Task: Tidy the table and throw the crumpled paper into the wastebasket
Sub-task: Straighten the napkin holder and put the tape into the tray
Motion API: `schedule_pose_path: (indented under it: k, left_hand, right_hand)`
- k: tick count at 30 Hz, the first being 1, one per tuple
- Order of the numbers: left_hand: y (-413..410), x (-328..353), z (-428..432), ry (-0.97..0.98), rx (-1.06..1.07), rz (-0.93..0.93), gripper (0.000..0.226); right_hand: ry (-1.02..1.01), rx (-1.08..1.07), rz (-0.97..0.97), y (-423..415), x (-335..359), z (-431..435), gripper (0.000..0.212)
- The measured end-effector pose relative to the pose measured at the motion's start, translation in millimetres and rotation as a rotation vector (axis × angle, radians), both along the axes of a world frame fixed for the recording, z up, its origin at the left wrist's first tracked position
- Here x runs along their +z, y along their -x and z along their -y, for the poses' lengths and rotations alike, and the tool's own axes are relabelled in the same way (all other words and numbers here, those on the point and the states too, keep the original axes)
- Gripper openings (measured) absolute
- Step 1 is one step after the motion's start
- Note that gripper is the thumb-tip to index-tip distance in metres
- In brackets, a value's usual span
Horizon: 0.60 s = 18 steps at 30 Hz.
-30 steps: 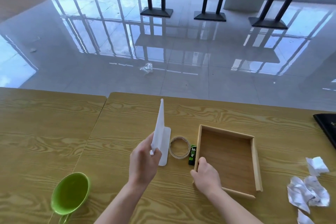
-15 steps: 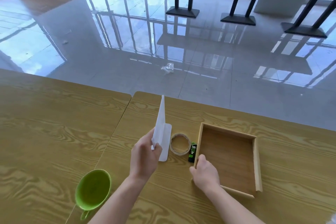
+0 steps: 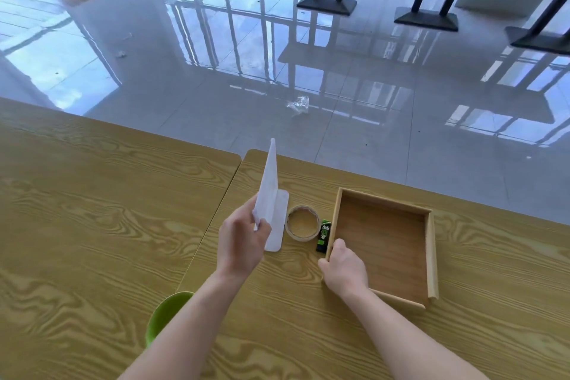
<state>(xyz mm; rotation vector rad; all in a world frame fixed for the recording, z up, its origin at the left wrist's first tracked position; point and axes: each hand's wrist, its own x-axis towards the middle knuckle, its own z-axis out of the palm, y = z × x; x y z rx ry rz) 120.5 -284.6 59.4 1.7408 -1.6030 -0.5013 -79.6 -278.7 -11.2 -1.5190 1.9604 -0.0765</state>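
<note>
My left hand (image 3: pixel 242 244) pinches a folded white sheet of paper (image 3: pixel 269 185) and holds it upright above a flat white strip (image 3: pixel 277 225) lying on the wooden table (image 3: pixel 92 210). A roll of tape (image 3: pixel 302 223) and a small black-and-green item (image 3: pixel 323 234) lie between the strip and a shallow wooden tray (image 3: pixel 428 259). My right hand (image 3: pixel 344 268) grips the tray's near-left corner. The tray holds nothing. No crumpled paper on the table and no wastebasket are in view.
A green cup (image 3: pixel 162 315) stands near the table's front, partly behind my left forearm. A seam (image 3: pixel 216 219) splits the two tabletops. A crumpled clear wrapper (image 3: pixel 298 103) lies on the glossy floor beyond; black table bases (image 3: pixel 327 4) stand farther back.
The view has swung left, so the crumpled paper balls and dark item at the right edge are out of frame. Both hands keep their holds on the paper and the tray.
</note>
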Motion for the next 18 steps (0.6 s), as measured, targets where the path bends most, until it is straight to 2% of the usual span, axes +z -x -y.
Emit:
schedule_pose_path:
  k: [6, 18]
  left_hand:
    - [-11.7, -5.2, 18.5, 0.002, 0.006, 0.001, 0.037]
    - [-34.4, -9.8, 48.8, -0.003, 0.019, -0.014, 0.037]
  right_hand:
    - [0.008, -0.009, -0.014, -12.5, -2.8, 12.9, 0.015]
    - [0.020, -0.003, -0.018, -31.3, -7.4, 36.2, 0.014]
